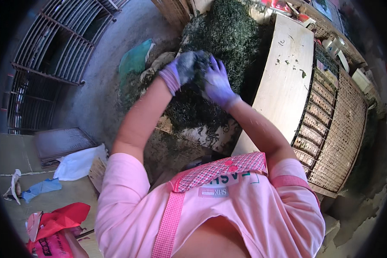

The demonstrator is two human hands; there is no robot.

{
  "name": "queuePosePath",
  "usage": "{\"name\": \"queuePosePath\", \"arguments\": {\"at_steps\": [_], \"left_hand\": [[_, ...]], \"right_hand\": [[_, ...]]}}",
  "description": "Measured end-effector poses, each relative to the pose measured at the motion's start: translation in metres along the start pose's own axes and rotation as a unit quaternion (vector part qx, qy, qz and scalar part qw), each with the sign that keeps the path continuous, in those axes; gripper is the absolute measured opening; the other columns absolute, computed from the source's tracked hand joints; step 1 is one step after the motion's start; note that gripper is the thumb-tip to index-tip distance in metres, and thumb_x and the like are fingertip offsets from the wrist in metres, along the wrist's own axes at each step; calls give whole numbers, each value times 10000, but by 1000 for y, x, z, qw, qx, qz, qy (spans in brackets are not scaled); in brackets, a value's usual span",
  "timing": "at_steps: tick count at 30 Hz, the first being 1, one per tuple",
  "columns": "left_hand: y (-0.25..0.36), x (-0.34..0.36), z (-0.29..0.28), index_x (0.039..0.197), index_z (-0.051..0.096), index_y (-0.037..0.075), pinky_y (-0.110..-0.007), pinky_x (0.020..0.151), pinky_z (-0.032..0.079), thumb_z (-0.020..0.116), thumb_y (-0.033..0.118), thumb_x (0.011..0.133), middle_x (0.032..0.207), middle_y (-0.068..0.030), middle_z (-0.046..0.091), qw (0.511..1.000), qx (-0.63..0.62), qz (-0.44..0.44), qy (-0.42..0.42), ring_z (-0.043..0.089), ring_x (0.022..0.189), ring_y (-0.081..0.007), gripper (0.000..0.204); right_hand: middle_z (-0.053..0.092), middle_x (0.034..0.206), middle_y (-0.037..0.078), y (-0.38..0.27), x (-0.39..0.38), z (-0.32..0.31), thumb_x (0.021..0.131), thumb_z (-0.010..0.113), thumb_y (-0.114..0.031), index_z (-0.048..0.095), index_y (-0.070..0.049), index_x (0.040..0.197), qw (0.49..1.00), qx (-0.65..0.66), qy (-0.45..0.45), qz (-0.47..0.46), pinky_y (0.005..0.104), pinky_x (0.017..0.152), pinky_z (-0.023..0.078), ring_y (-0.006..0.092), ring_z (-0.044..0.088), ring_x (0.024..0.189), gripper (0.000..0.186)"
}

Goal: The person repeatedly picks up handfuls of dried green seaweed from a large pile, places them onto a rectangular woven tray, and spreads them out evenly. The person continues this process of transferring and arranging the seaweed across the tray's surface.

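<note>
Heap (223, 34): dark green, in front, under both hands | left hand (181, 71): at heap, blurred, grip I cannot tell | right hand (219, 85): fingers partly spread, grip also cannot tell | board (286, 60): borders right side, mat (342, 124) beyond | sack (134, 59): close at left | rack (66, 41): farther left
</note>
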State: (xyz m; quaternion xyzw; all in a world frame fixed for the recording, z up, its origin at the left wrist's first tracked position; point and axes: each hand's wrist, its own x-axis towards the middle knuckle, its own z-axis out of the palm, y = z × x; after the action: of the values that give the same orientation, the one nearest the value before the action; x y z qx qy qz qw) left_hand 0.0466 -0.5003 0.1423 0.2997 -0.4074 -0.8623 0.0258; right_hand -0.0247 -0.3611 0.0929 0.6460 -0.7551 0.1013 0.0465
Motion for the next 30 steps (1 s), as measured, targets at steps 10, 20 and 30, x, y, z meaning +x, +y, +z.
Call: {"name": "queuePosePath", "arguments": {"at_steps": [10, 20, 30], "left_hand": [[156, -54, 23, 1096, 587, -35, -275, 602, 542, 451, 210, 999, 960, -112, 653, 942, 288, 120, -125, 630, 704, -164, 297], [179, -67, 94, 1086, 585, -13, -283, 636, 531, 444, 185, 997, 951, -99, 645, 883, 311, 321, -147, 622, 754, -162, 258], [162, -51, 323, 973, 610, 18, -235, 545, 499, 411, 142, 982, 789, -53, 620, 876, 324, 341, -107, 588, 637, -109, 235]], "right_hand": [[464, 1368, 185, -12, 33, 24, 715, 688, -173, 440, -128, 1390, 978, 162, 125, 49, 471, 1060, 345, 357, 416, 1289, 720], [524, 1282, 174, 21, 10, -59, 735, 682, -252, 593, -68, 1194, 972, 207, 92, 69, 435, 873, 493, 339, 557, 1131, 503], [652, 1175, 107, 174, -100, 84, 759, 658, -252, 613, -156, 1242, 958, 35, -285, -22, 427, 1035, 403, 306, 578, 1165, 495]]}}
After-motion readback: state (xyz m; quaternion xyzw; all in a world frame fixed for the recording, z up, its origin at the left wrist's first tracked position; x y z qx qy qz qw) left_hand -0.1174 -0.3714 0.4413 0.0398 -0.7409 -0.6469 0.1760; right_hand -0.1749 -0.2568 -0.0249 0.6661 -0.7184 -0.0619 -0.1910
